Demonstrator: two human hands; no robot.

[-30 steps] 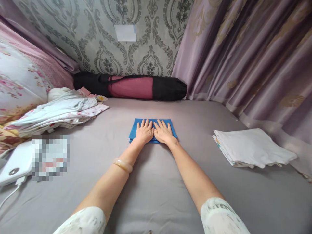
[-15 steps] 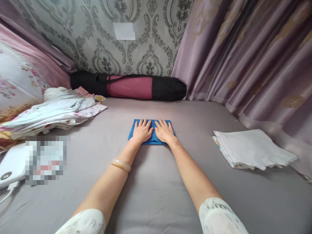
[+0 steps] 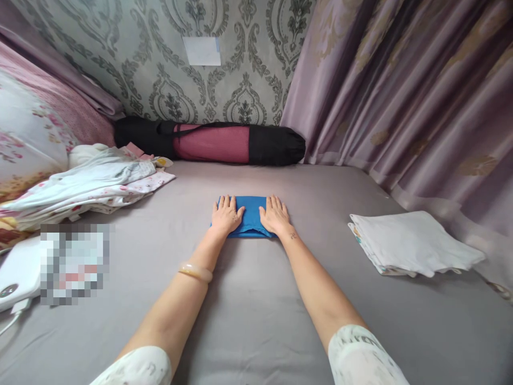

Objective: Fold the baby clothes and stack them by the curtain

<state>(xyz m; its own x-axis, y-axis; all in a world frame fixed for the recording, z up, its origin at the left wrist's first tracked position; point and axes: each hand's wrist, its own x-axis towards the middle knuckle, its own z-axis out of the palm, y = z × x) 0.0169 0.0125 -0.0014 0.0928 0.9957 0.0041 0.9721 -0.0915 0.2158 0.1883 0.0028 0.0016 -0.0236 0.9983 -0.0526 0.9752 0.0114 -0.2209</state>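
A folded blue cloth [image 3: 250,214] lies on the grey bed sheet [image 3: 256,299] in the middle of the view. My left hand [image 3: 225,215] lies flat on the cloth's left end, fingers stretched out. My right hand [image 3: 274,215] lies flat on its right end, fingers also out. A strip of blue shows between the two hands. A pale bangle [image 3: 195,271] sits on my left forearm.
A stack of folded white cloths [image 3: 412,243] lies to the right near the purple curtain [image 3: 401,91]. A heap of floral laundry [image 3: 92,184] is at the left. A black and red roll bag [image 3: 212,143] lies along the wall. A white device [image 3: 16,275] sits at the left edge.
My hands, side by side in the cloth's middle before, have slid apart to its left and right ends. The cloth lies flatter and looks narrower.
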